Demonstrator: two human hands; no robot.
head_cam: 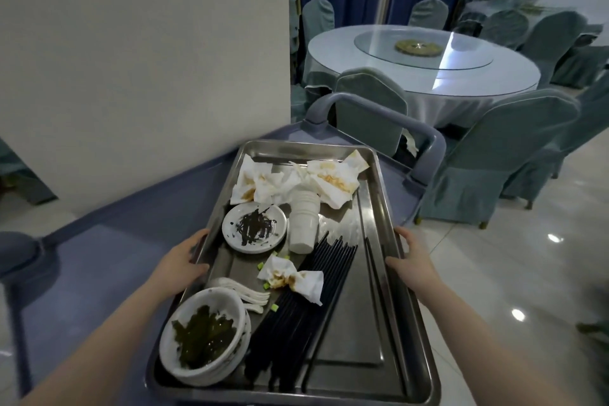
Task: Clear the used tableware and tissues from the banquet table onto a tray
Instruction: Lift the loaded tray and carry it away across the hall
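Note:
A steel tray lies over a blue-grey cart top. My left hand grips its left rim and my right hand grips its right rim. In the tray sit stacked white bowls with green leaves at the near left, a small white plate with dark shreds, a stack of white cups lying on its side, several black chopsticks, white spoons and stained tissues at the far end, with one more tissue in the middle.
The cart has a curved handle beyond the tray. A white wall rises to the left. A round banquet table with a glass turntable stands behind, ringed by covered chairs. Shiny tiled floor lies to the right.

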